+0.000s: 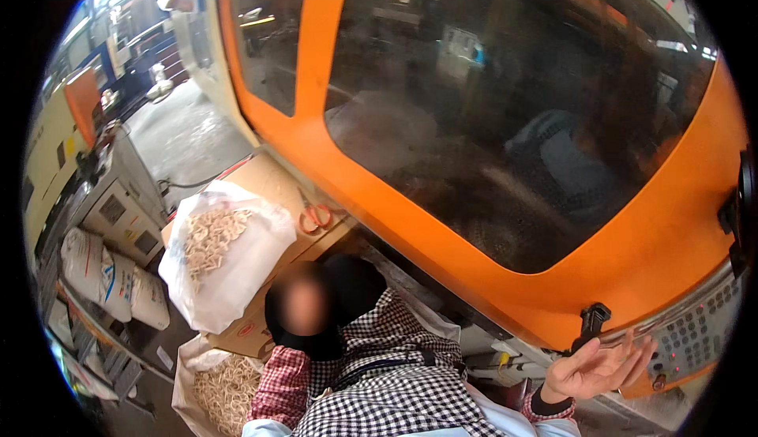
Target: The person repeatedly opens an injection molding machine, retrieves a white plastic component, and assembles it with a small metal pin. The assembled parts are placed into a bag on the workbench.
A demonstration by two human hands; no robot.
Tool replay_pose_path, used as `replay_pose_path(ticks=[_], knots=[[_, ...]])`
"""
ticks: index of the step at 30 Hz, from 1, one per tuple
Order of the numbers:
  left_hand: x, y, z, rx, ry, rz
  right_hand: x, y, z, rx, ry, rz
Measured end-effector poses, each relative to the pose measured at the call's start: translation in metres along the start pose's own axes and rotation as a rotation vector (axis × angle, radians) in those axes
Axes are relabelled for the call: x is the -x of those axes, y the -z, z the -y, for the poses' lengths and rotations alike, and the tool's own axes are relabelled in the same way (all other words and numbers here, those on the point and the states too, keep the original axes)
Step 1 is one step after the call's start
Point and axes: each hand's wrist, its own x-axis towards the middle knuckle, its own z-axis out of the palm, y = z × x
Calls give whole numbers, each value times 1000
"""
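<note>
My right hand (600,367) is raised palm up at the lower right, fingers apart and lightly curled, with nothing in it. Just above it is the black handle (594,322) of a machine's orange door (442,228); I cannot make out any contact. To the hand's right is a control panel (695,330) with rows of buttons. My left arm, in a red checked sleeve (283,386), reaches up to a smeared patch over my dark-clad knee, where my left hand (304,304) lies; its fingers cannot be made out.
A white bag (264,259) of small beige parts rests on a cardboard box (264,172) at the left, beside red-handled scissors (314,220). Below stands an open sack (185,382) of beige, looped strips. Filled white sacks (99,275) and a grey cabinet (126,208) are farther left.
</note>
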Motion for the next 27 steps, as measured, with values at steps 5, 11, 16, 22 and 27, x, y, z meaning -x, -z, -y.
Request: replay_pose_path(ticks=[5,11,16,22,27], knots=[[2,-6,-27,-12,37,186,6,8,-44,35,-28,87],[-6,-54,16,392,-181,-286,22,-12,-22,-522,-483,-128],[-51,46,-61,469,-407,-334,14,-26,-2,-484,-447,-138],[-71,145,-176,752,-604,83,14,-62,25,-941,-338,-61],[-79,178,-209,819,-806,36,-2,-90,64,-1033,-300,-23]])
